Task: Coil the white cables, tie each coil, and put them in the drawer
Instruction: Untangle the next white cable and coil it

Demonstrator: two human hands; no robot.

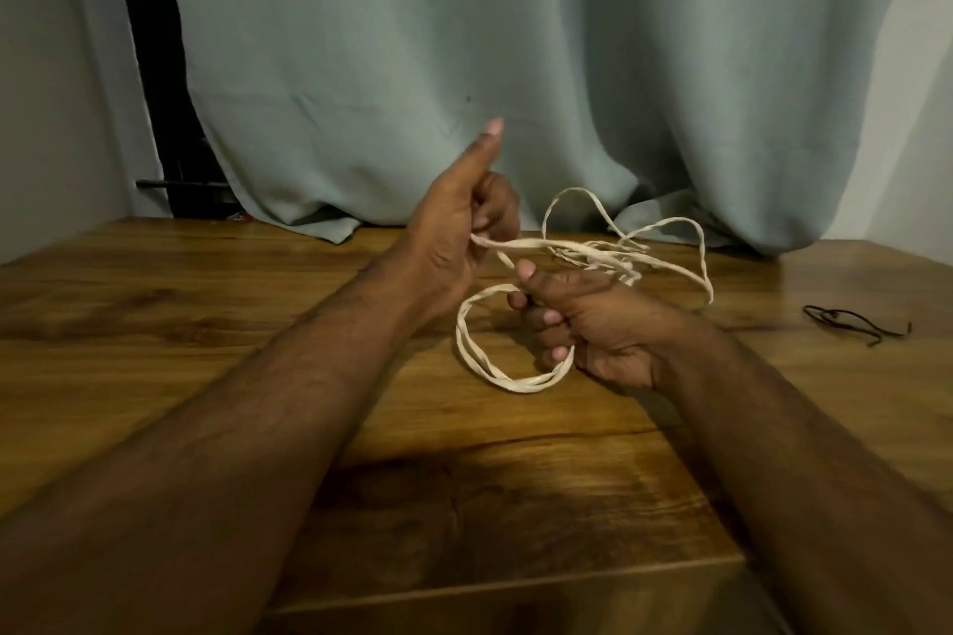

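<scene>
In the head view we see our two hands over a brown wooden table (206,325), and we use the table to say where things are. Our right hand (593,325) is just above the middle of the table. Its fingers curl round a small coil (490,356) of the white cable (608,255), so the loops hang down and almost touch the wood. Our left hand (459,242) is a little farther back over the table. Its fingers pinch one strand of the cable, and its thumb sticks up.

The rest of the cable lies in loose, messy loops toward the back of the table, close to the grey curtain (515,41). A thin black tie (856,320) lies on the right side of the table, well apart from our hands. We cannot see the drawer.

We think we are in the middle of coiling. To do it well, we should keep the loops the same size and hold them tight in the right hand. The left hand should feed the strand slowly, so the messy loops at the back do not knot. The coil looks floppy and could spring open if we let go.
</scene>
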